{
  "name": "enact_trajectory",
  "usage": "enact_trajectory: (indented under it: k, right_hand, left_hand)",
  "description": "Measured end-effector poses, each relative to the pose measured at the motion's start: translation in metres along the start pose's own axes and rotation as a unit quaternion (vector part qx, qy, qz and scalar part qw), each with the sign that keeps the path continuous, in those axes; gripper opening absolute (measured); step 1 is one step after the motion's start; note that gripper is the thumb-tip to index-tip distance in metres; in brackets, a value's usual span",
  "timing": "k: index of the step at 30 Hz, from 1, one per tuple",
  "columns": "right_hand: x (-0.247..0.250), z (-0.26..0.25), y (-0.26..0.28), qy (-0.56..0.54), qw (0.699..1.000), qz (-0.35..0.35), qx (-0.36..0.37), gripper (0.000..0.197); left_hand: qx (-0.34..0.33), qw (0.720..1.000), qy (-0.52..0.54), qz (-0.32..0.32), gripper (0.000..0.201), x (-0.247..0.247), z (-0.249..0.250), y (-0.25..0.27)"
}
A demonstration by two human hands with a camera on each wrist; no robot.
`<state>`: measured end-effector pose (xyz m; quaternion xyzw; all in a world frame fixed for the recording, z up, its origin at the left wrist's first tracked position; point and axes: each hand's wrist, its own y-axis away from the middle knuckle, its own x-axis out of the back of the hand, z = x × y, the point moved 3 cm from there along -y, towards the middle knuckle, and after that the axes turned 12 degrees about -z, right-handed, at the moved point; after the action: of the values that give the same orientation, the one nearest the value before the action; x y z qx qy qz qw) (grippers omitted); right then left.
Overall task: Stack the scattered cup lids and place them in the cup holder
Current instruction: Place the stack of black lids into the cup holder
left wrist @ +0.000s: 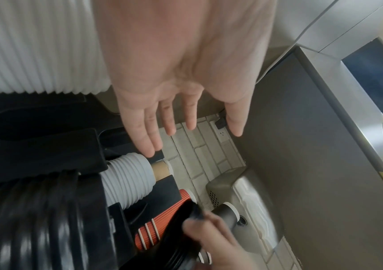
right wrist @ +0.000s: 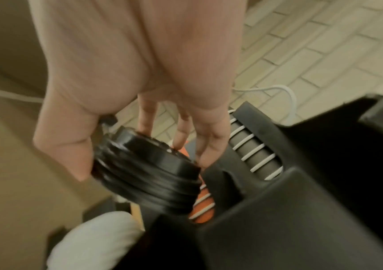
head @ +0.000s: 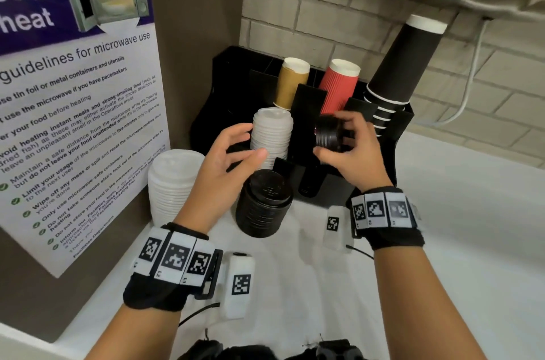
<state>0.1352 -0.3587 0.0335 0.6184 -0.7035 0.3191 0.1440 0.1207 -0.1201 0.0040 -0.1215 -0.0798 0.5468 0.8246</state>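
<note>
1. Right hand grips a short ribbed stack of round black lids, tilted over the black holder.
2. Left hand, fingers spread, holds nothing, beside white lids in the holder.
3. Taller black stack stands before the holder.

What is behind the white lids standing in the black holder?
A brown paper cup stands right behind the white lids, its lower part hidden by them. Beside it is a red cup.

holder far centre on counter, against wall. cups in its far slots, lids in near left slot. two lid stacks on counter near-left of holder. poster left.
</note>
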Motion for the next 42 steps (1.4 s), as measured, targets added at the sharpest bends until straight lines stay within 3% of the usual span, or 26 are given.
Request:
enact_trajectory:
  k: [4,12,16,20,27,30,32,34,35,37,40,42]
  right_hand:
    - [-0.008,0.015,-0.015,0.167,0.98,-0.102,-0.035,0.072]
    - [-0.036,0.02,-0.039,0.388,0.879,-0.263,-0.092,0.081]
    - [-0.05,0.026,-0.036,0.436,0.843,-0.301,-0.091,0.08]
    - [-0.055,0.036,-0.033,0.53,0.777,-0.327,-0.088,0.094]
    - [-0.056,0.032,-0.025,0.568,0.746,-0.329,-0.115,0.09]
    - [-0.051,0.021,-0.019,0.545,0.764,-0.322,-0.126,0.073]
    - [-0.042,0.007,-0.016,0.478,0.835,-0.256,-0.091,0.054]
    - [-0.039,-0.012,-0.01,0.325,0.932,-0.16,-0.009,0.035]
    - [-0.041,-0.021,-0.005,0.235,0.962,-0.138,0.025,0.027]
    - [-0.056,-0.033,0.006,0.139,0.975,-0.168,0.037,0.025]
    - [-0.083,-0.031,0.019,0.15,0.956,-0.251,-0.012,0.047]
    - [-0.091,-0.026,0.023,0.166,0.955,-0.245,-0.019,0.054]
  left_hand:
    - [-0.004,1.0,-0.004,0.014,0.039,0.003,0.002,0.0]
    - [0.001,1.0,0.001,0.015,0.034,0.002,-0.001,0.003]
    - [0.001,1.0,-0.002,0.023,0.028,0.004,0.001,0.005]
    - [-0.004,1.0,0.0,0.022,0.027,0.003,0.002,0.006]
    - [-0.004,0.999,0.004,0.039,0.034,0.006,0.005,0.009]
    - [-0.001,0.999,0.005,0.048,0.026,0.006,0.005,0.009]
    - [0.0,0.998,0.004,0.055,0.022,0.007,0.003,0.009]
    - [0.003,0.998,0.002,0.061,0.021,0.008,0.001,0.01]
    - [0.004,0.998,0.003,0.062,0.02,0.008,0.001,0.011]
    - [0.003,0.998,0.002,0.063,0.021,0.009,0.001,0.012]
    - [0.001,0.998,0.0,0.064,0.021,0.009,0.003,0.012]
    - [0.0,0.998,0.0,0.063,0.021,0.01,0.002,0.012]
